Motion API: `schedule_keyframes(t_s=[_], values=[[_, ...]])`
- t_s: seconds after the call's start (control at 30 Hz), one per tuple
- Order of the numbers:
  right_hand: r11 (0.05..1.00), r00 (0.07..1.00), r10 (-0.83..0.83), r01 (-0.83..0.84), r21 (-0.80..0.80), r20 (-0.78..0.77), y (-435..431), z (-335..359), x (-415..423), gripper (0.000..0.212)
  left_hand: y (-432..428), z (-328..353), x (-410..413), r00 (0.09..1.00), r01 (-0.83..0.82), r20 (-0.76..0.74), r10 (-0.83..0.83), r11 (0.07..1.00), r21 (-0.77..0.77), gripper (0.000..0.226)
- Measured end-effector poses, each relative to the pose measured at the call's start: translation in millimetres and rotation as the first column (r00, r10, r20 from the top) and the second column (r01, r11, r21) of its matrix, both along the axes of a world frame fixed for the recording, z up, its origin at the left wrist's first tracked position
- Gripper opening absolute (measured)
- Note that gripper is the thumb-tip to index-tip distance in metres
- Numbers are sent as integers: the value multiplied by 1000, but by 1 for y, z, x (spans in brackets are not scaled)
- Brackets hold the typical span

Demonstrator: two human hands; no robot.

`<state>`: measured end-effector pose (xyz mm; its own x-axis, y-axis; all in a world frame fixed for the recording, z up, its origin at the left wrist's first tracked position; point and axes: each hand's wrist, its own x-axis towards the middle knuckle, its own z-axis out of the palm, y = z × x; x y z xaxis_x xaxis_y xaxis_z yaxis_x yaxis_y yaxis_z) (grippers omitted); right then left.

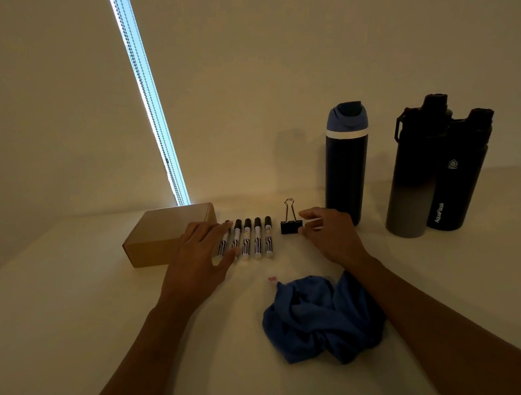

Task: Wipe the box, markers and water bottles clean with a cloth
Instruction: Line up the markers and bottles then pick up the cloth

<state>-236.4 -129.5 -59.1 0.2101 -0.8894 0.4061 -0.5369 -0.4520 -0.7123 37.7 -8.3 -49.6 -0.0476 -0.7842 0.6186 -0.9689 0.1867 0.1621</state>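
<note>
Markers in a row. Box just left of them, clip just right, bottles further right, cloth nearer me (crumpled). Left hand spread over leftmost markers; right hand loosely curved beside clip, grip unclear

We see a tan box, white markers with black caps and wavy stripes, a blue cloth, and a black bottle fading to grey.

Both arms are stretching out forward. The left hand is spreading its fingers; the right hand is curling loosely.
</note>
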Motion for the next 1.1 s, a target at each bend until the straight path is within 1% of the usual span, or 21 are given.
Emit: schedule_keyframes(t_s=[0.07,0.1,0.17,0.2,0.27,0.3,0.4,0.43,0.5,0.63,0.73,0.83,1.0,1.1], values=[[999,998,-28,30,-25,59,6,5,-5,32,2,0,1,1000,2,12,-2,1000,-1,55],[996,994,-69,74,-58,88,10,8,-10,28,2,1,2,1000,-2,18,2,1000,-1,55],[968,972,-190,209,-142,139,19,15,-22,19,2,2,3,1000,-13,19,13,1000,-4,56],[948,952,-249,277,-157,177,22,17,-30,18,2,1,4,1000,-15,18,16,1000,-6,56],[923,913,-336,368,-114,232,28,18,-45,27,2,0,4,1000,-15,19,15,1000,-6,55],[922,906,-358,381,-65,226,29,17,-51,35,2,0,4,1000,-12,16,12,1000,-6,55],[939,925,-338,320,128,172,26,12,-61,66,3,-2,-1,1000,-16,4,16,1000,1,54],[944,934,-315,289,161,169,23,10,-62,77,2,-2,-3,1000,-16,0,16,1000,3,53],[955,945,-278,252,156,174,16,8,-64,88,1,-2,-5,1000,-6,-10,7,1000,8,54],[976,951,-198,168,139,237,2,4,-67,91,1,-2,-8,999,31,-19,-30,999,22,60],[978,953,-186,155,141,241,-8,4,-70,94,1,-2,-21,998,64,-31,-62,997,48,68],[981,954,-173,146,126,245,-14,3,-70,88,-1,-5,-38,995,96,-47,-93,993,64,72],[981,944,-182,153,121,276,-17,1,-72,80,-2,-10,-54,988,113,-117,-101,989,97,68],[985,948,-156,126,121,277,-14,2,-71,78,1,-6,-61,978,134,-174,-117,987,91,70]])
